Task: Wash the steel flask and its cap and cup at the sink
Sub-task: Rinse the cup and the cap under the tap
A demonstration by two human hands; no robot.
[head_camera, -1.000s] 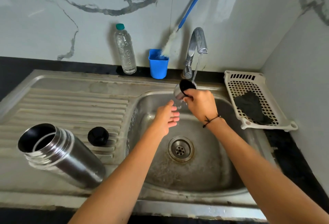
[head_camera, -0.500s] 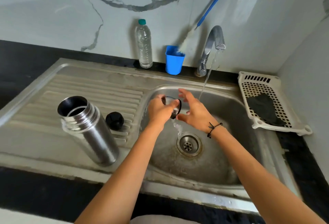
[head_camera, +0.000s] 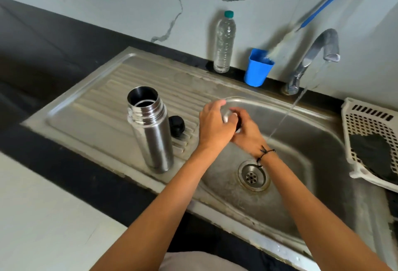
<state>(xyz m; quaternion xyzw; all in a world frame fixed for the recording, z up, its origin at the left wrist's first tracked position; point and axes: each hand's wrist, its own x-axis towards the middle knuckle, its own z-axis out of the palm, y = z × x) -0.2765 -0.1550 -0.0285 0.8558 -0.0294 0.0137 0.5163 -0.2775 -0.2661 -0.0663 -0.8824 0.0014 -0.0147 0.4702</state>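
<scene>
Now the cup (head_camera: 228,117) is held between both hands at the left edge of the sink basin (head_camera: 305,141), mostly hidden: only a bright sliver of steel and a dark rim can be seen. The fingers (head_camera: 217,106) of the left hand (head_camera: 213,126) are curled round it from above, and those of the right hand (head_camera: 245,130) are wrapped against its other side. A second ago the cup was held by the right hand alone under the tap (head_camera: 318,55); since then it has been carried left, out of the water stream (head_camera: 288,111), which now falls unbroken into the basin. From this it is judged that rinsing has given way to rubbing by hand.

Outward, the steel flask (head_camera: 150,128) is stood upright and open on the ribbed drainboard (head_camera: 103,106), with the black cap (head_camera: 177,125) just beside it; both appear not yet washed. Compared with the earlier frames, the view has been swung right, so flask and cap are seen nearer the middle.
</scene>
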